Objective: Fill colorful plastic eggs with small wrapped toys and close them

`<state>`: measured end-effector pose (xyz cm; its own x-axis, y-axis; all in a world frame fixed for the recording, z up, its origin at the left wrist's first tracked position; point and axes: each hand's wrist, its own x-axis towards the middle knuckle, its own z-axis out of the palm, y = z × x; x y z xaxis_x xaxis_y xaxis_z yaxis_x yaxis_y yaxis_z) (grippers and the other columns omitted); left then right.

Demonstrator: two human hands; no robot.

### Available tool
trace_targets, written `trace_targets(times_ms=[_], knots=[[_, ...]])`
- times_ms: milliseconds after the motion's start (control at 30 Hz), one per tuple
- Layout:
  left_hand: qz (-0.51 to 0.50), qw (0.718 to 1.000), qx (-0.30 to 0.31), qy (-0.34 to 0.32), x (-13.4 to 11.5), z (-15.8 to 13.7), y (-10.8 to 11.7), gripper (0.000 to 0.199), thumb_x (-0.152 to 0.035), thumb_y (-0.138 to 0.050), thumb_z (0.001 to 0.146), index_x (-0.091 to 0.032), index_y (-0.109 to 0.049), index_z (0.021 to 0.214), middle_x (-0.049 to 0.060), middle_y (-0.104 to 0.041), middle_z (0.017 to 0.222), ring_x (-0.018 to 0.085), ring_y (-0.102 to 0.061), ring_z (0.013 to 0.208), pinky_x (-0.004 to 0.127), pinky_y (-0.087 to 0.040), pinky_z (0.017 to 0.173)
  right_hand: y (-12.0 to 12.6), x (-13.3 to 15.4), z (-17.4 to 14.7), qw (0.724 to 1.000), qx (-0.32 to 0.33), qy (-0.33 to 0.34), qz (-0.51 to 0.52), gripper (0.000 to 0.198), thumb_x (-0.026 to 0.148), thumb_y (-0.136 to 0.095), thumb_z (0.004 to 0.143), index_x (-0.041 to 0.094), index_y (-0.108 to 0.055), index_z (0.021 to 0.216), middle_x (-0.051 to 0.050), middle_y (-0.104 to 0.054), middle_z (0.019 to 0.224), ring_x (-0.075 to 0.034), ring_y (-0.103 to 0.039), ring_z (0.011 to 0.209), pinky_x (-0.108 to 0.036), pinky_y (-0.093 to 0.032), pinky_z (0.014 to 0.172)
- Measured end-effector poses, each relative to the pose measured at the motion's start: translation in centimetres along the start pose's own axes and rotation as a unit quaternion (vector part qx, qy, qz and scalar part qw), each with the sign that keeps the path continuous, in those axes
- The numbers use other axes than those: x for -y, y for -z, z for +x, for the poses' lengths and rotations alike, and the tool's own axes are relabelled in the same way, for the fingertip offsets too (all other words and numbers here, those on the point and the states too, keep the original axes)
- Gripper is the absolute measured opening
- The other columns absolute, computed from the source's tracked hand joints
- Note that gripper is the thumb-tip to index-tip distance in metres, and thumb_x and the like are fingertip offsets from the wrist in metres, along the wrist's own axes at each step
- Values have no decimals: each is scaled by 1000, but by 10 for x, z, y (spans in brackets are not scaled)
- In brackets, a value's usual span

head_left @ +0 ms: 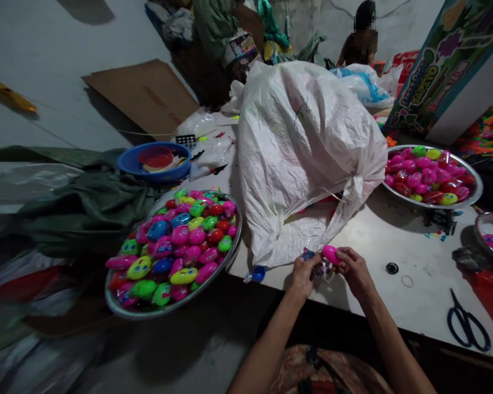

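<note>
Patterned garment (291,368): showing at the bottom edge, between the forearms (394,334)
Right hand (355,268): pinching a pink egg (331,254) between thumb and fingers
Left hand (302,277): holding a small blue-and-clear bundle (308,255), exact nature unclear
Egg position: sitting between both hands, before the white sack (308,158)
Small blue piece (258,273): lying on the table (373,235), near the left hand
Metal basin (148,314): holding heaped colourful eggs (179,235)
Scissors (460,312): lying at right, handles facing the person
</note>
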<state>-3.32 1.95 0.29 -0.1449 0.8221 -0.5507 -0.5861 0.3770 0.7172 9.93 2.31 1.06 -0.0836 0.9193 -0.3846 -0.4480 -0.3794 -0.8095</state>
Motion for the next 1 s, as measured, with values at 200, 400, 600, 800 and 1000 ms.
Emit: trace_targets(times_ms=[200, 400, 600, 800, 1000], knots=[[73, 996, 59, 10, -6, 1, 11, 34, -22, -79, 47, -11, -68, 78, 0, -59, 58, 7, -47, 44, 21, -36, 46, 5, 8, 6, 997, 21, 20, -68, 27, 34, -74, 63, 15, -59, 76, 3, -58, 59, -8, -50, 45, -22, -39, 44], [119, 991, 27, -55, -5, 7, 12, 30, -33, -79, 49, -11, -63, 59, -3, -50, 46, 6, -40, 40, 20, -29, 41, 1, 12, 2, 996, 17, 42, -77, 30, 40, -71, 66, 16, -60, 79, 2, -59, 65, -11, -55, 51, -25, -44, 49], [105, 992, -47, -54, -13, 5, 10, 41, -48, -75, 52, -11, -59, 56, -4, -46, 43, 6, -41, 37, 20, -27, 37, -2, 7, -15, 979, -21, 108, -173, 35, 44, -69, 67, 17, -61, 89, -3, -64, 79, -17, -61, 61, -28, -46, 55], [84, 996, -13, -21, -15, 4, 11, 41, -48, -75, 53, -11, -58, 60, -3, -49, 44, 7, -44, 38, 19, -30, 36, -5, 7, -22, 942, -63, 171, -280, 36, 44, -70, 65, 18, -62, 90, 2, -55, 56, -14, -50, 52, -25, -39, 48], [69, 997, 10, 27, -16, 8, 14, 38, -45, -75, 54, -13, -55, 58, -4, -47, 40, 7, -43, 35, 18, -28, 35, 0, 17, -21, 945, -44, 161, -282, 37, 45, -67, 69, 18, -62, 93, 1, -59, 59, -16, -53, 55, -28, -42, 52]])
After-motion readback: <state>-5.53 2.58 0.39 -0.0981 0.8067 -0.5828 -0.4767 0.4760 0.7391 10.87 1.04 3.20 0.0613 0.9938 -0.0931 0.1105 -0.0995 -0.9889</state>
